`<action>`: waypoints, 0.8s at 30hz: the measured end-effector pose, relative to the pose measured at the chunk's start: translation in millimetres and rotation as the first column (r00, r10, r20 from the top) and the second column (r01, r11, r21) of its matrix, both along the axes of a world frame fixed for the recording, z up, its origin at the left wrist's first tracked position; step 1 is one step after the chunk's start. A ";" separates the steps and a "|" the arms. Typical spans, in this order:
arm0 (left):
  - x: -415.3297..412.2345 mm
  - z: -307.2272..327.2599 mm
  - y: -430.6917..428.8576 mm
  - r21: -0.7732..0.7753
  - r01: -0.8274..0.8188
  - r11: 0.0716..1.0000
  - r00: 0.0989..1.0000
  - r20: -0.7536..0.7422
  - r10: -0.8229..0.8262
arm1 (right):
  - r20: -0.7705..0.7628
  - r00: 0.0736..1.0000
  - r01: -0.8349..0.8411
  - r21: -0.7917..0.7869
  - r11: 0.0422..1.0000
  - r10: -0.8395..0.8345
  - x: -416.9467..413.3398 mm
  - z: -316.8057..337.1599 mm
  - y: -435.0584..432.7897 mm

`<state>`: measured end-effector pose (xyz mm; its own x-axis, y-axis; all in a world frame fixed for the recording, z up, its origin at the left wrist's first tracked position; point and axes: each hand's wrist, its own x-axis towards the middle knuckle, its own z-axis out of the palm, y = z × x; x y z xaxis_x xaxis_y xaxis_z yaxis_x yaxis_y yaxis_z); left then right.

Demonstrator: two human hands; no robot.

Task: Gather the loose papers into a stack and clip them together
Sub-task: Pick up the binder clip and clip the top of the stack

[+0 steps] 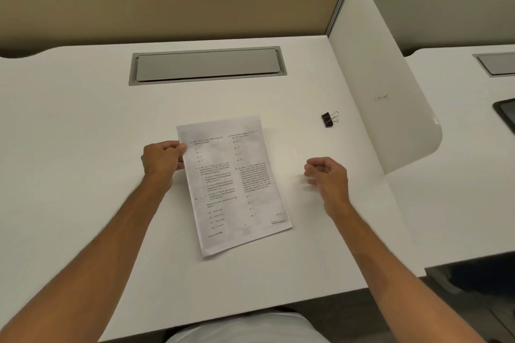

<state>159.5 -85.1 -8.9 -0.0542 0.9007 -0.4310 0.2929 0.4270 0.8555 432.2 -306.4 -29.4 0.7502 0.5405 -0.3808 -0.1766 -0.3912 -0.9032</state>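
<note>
Head view: a white desk [83,133] is filling the frame, a grey hatch [207,65] lying by the tan back wall and a white divider [381,78] standing at right. One paper stack [234,184] is lying mid-desk, its left edge being pinched by the left hand [161,160]. The right hand [327,178] is hovering loosely curled, holding nothing, with bare desk around it. One black binder clip [328,119] is sitting near the divider.

Papers [234,184] mid-worktop [83,125], binder clip [328,119] to their right — well apart, cable hatch [207,65] behind, divider panel [381,78] at right edge
</note>
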 end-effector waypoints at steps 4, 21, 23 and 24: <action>10.4 -0.4 6.0 0.013 0.047 0.999 0.998 -0.036 -0.046 | 0.138 0.989 0.049 -0.043 0.998 -0.042 38.8 2.7 27.8; 25.5 -7.3 19.6 0.023 0.096 0.995 0.994 -0.049 -0.095 | 0.389 0.921 0.146 -0.377 0.915 0.014 156.9 -4.3 110.3; 26.0 -7.4 20.3 0.019 0.099 0.995 0.994 -0.048 -0.098 | 0.371 0.929 0.148 -0.376 0.915 0.002 158.2 -4.0 110.9; 26.1 -7.4 20.5 0.019 0.104 0.994 0.993 -0.052 -0.102 | 0.359 0.933 0.145 -0.369 0.918 -0.002 157.9 -1.9 110.8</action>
